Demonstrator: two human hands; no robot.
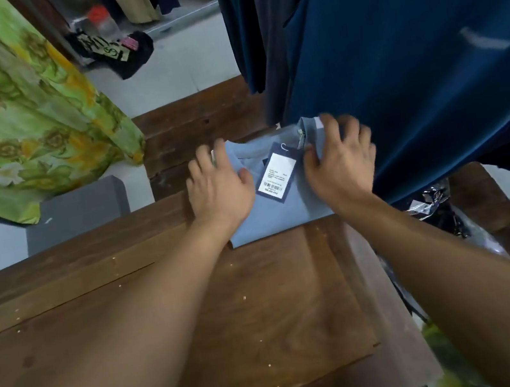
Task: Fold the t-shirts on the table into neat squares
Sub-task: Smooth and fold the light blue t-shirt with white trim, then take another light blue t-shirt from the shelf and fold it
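Note:
A light blue t-shirt lies folded into a compact square on the dark wooden table, near its far edge. A white and navy price tag rests on top near the collar. My left hand presses flat on the shirt's left side, fingers spread over its edge. My right hand covers the right side, fingers curled over the upper right corner by the collar. Neither hand lifts the shirt off the table.
Dark blue garments hang close over the table's right side, brushing my right hand. A green floral cloth hangs at left above a grey box. Crumpled plastic packaging lies at the right edge. A black shirt lies on the floor beyond.

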